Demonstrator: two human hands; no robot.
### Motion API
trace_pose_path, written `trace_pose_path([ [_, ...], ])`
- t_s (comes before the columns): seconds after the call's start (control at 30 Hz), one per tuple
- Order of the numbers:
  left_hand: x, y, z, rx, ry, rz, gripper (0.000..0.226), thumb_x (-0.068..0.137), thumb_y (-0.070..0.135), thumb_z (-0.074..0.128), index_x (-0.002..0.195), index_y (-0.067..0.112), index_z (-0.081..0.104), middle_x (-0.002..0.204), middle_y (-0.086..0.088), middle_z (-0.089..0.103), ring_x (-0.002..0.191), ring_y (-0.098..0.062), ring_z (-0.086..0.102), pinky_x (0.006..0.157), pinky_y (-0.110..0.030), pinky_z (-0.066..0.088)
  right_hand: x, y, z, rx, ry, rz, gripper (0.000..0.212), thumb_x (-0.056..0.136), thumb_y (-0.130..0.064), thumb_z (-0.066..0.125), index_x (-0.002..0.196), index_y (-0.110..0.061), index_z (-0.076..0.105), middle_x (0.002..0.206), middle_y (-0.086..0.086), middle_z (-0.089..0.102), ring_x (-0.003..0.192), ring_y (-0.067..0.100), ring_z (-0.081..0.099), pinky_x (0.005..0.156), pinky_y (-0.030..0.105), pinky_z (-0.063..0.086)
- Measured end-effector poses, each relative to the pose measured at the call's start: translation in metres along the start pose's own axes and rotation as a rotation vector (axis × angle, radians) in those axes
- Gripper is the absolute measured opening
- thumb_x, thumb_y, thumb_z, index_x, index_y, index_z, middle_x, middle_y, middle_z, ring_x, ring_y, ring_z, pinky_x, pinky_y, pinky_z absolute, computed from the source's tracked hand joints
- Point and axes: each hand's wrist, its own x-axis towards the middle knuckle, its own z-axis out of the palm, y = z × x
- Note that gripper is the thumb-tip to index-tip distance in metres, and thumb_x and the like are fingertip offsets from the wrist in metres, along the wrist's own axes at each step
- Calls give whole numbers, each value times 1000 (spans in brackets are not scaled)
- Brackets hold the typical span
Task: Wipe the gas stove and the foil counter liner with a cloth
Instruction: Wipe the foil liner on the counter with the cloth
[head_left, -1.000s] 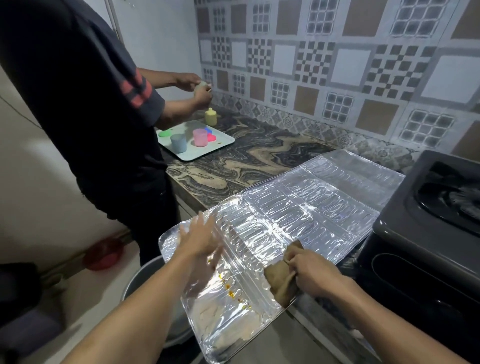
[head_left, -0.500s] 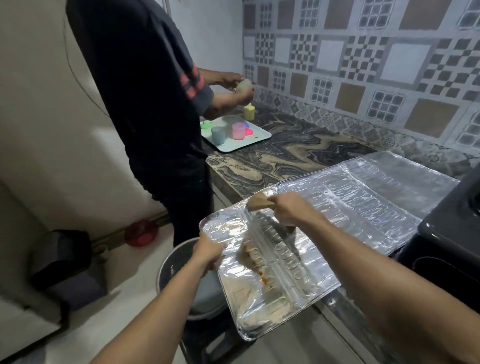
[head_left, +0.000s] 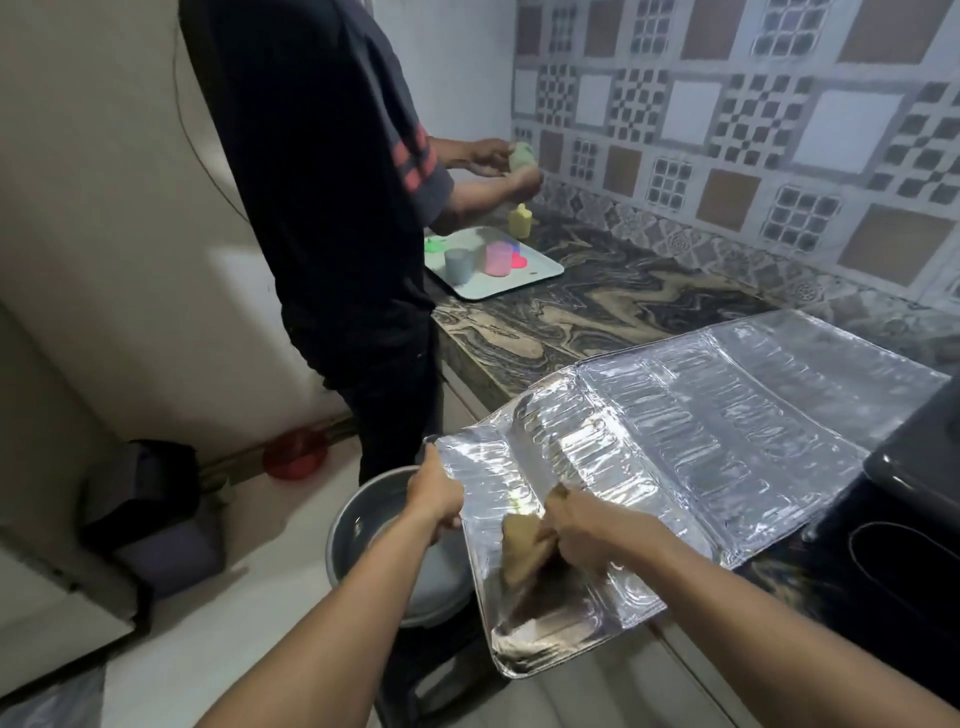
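Note:
The shiny embossed foil counter liner lies across the marble counter, its near end hanging out past the counter edge. My left hand grips the liner's left edge. My right hand is closed on a tan cloth pressed onto the liner's overhanging end. The black gas stove shows only as a corner at the right edge.
A person in a dark shirt stands at the counter's far left, handling a small bottle over a white tray with coloured cups. A grey bucket sits on the floor below the liner. The marble counter lies between.
My right hand has dragged the cloth from the liner's far left corner back toward me onto its near end. My left hand stays gripping the left edge. The view has shifted left.

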Motion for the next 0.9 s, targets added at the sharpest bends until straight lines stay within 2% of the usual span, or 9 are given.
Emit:
trace_pose_path([
  [0.07, 0, 0, 0, -12, -15, -3, 87, 80, -3, 47, 149, 40, 17, 122, -9, 56, 86, -32, 68, 57, -50, 60, -12, 1, -7, -15, -84, 50, 40, 79, 3, 39, 109, -7, 64, 115, 10, 65, 103, 29, 61, 87, 42, 54],
  [0.2, -1, -6, -1, -86, 2, -3, 71, 78, -1, 52, 138, 31, 32, 112, -7, 60, 88, -32, 67, 58, -52, 59, -11, 6, -35, -67, -188, 78, 42, 76, 1, 38, 103, -11, 68, 104, 13, 69, 90, 28, 62, 77, 37, 53],
  [0.33, -2, -21, 4, -268, 53, -34, 78, 63, 14, 62, 137, 15, 36, 115, -1, 62, 96, -30, 66, 75, -45, 59, -2, 4, -70, 161, 162, 73, 36, 82, 1, 39, 97, -16, 67, 94, 9, 65, 89, 25, 58, 73, 30, 46],
  [0.43, -13, -35, 14, -463, -1, -99, 49, 72, 15, 68, 119, 13, 55, 101, -7, 72, 88, -25, 68, 72, -37, 52, 8, -6, -73, 297, 454, 56, 29, 87, -7, 45, 94, -23, 68, 87, 2, 68, 76, 19, 61, 61, 25, 47],
  [0.5, -26, -40, 20, -505, -71, -126, 31, 84, 11, 63, 114, 16, 58, 93, -7, 73, 77, -22, 66, 72, -39, 44, 19, -14, -57, 273, 519, 72, 23, 88, -8, 45, 87, -20, 65, 84, -1, 63, 74, 17, 61, 61, 27, 52],
  [0.6, -38, -42, 27, -457, -174, -124, 37, 92, 0, 50, 107, 33, 54, 90, -8, 72, 67, -22, 64, 67, -40, 45, 29, -20, -22, 218, 391, 143, 22, 81, -5, 44, 88, -15, 62, 94, 3, 63, 89, 24, 64, 77, 37, 56],
  [0.67, -37, -40, 28, -465, -210, -109, 45, 93, -3, 46, 107, 39, 54, 96, -10, 73, 69, -24, 67, 67, -44, 51, 26, -22, -4, 183, 302, 122, 34, 76, -8, 41, 101, -18, 61, 104, 5, 65, 98, 28, 64, 82, 38, 54],
  [0.77, -34, -37, 26, -490, -210, -85, 47, 94, -3, 45, 119, 35, 55, 104, -14, 71, 80, -29, 66, 76, -52, 51, 14, -24, 8, 145, 207, 26, 49, 79, -6, 44, 120, -31, 57, 119, 2, 63, 103, 27, 62, 84, 34, 50],
  [0.9, -36, -33, 25, -585, -229, -99, 47, 91, -9, 47, 119, 27, 56, 100, -11, 73, 82, -30, 66, 62, -40, 51, -2, -9, 7, 42, -13, 14, 55, 76, -4, 48, 117, -39, 60, 108, 6, 68, 99, 26, 62, 80, 33, 53],
])
